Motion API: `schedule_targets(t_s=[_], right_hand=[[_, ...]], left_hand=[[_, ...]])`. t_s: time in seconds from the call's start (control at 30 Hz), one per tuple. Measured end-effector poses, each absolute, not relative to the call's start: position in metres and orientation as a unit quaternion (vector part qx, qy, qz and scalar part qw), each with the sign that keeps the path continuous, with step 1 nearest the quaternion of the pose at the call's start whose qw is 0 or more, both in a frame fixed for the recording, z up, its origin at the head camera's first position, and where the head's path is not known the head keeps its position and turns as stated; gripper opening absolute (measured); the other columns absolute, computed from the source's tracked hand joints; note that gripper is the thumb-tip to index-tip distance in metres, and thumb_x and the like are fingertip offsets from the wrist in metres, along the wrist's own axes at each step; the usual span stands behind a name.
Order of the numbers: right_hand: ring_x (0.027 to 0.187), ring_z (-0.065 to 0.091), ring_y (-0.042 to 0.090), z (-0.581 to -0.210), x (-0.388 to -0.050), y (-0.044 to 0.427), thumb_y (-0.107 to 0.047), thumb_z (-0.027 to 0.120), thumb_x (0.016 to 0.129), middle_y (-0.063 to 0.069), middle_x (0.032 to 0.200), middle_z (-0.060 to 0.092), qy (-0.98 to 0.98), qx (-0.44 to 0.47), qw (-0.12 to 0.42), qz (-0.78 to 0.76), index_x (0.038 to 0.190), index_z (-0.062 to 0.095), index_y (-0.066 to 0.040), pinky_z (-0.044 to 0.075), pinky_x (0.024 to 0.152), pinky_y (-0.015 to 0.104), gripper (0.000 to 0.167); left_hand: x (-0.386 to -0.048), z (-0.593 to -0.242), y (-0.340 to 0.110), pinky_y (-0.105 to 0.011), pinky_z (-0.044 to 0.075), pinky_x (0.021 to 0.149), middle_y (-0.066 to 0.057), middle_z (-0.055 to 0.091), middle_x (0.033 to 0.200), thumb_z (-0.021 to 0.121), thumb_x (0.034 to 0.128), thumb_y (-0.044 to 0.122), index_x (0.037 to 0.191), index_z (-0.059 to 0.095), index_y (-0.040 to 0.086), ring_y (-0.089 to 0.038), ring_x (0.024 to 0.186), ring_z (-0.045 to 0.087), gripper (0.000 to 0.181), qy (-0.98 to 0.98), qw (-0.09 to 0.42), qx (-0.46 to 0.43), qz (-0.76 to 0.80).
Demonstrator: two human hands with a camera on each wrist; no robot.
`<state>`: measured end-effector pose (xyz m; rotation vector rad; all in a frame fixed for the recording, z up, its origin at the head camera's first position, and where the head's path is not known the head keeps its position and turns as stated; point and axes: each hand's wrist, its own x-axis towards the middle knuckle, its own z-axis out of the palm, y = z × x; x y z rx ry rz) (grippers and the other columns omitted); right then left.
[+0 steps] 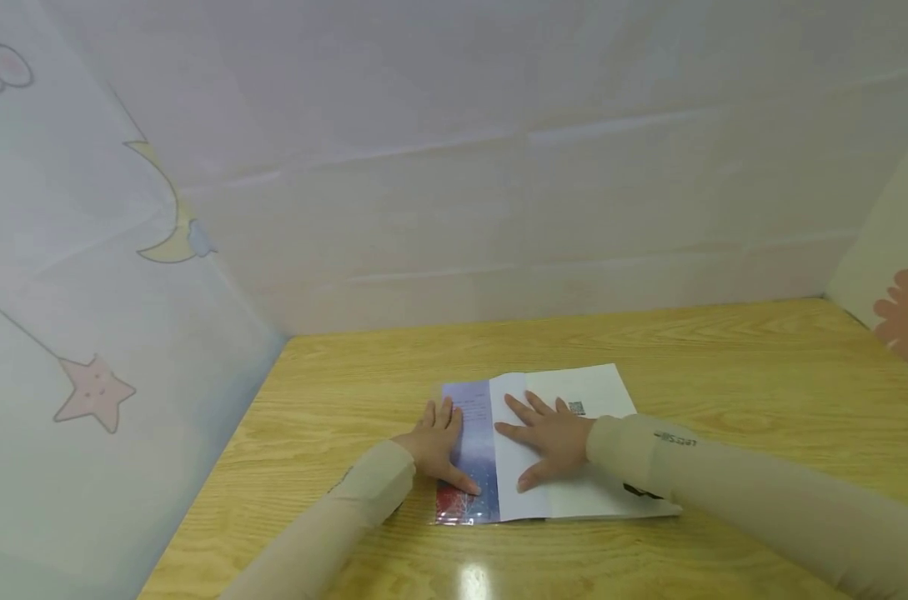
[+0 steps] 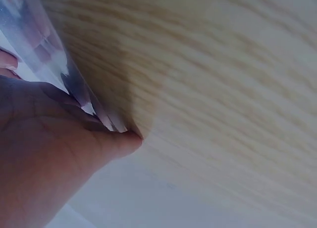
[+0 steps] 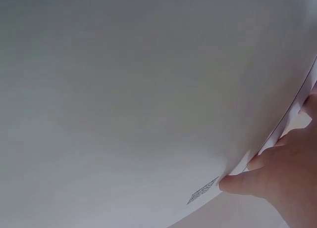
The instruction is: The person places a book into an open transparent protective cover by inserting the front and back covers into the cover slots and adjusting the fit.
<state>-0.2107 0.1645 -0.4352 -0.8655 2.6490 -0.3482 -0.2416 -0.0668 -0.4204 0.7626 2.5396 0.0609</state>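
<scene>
An open book point(image 1: 599, 492) lies on the table, a small printed QR code point(image 1: 577, 408) on its white page. Along its left side runs a purple-blue cover panel point(image 1: 478, 442) with a red patch at the bottom and a shiny, see-through edge. My left hand point(image 1: 431, 450) rests flat across that panel's left edge, thumb on the printed part. My right hand point(image 1: 559, 437), fingers spread, presses on the white strip point(image 1: 508, 492) and the page beside it. In the left wrist view, a glossy clear edge point(image 2: 64, 74) rises beside the hand. The white page point(image 3: 124, 114) fills most of the right wrist view.
The wooden table point(image 1: 348, 392) extends around the book. Behind it hangs a pale cloth wall point(image 1: 499, 208). Printed side walls stand left, with a moon and star point(image 1: 95, 392), and right, with a flower point(image 1: 907, 312).
</scene>
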Motion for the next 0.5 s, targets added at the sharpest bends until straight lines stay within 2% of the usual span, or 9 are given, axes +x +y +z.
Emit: schedule_targets(t_s=[0.27,0.5], right_hand=[[0.143,0.003,0.048,-0.444,-0.2136,0.167,-0.068,0.06,0.081,0.021,0.16,0.006,0.931,-0.305,0.161,-0.118,0.153,0.033,-0.014,0.011,0.104,0.074,0.093],[0.142,0.002,0.052,-0.44,-0.2104,0.1636,-0.067,0.062,0.081,0.02,0.16,0.008,0.925,-0.319,0.167,-0.122,0.153,0.033,-0.013,0.01,0.103,0.075,0.093]], left_hand=[[-0.2417,-0.42,-0.0644,-0.052,0.015,0.115,-0.025,0.002,0.159,0.08,0.0698,0.059,0.153,0.016,-0.002,-0.042,0.145,-0.003,0.122,0.931,0.237,0.278,0.014],[-0.2441,-0.4231,-0.0666,-0.05,0.009,0.116,-0.026,-0.005,0.158,0.08,0.071,0.057,0.154,0.01,-0.004,-0.043,0.144,-0.009,0.124,0.923,0.263,0.278,0.032]])
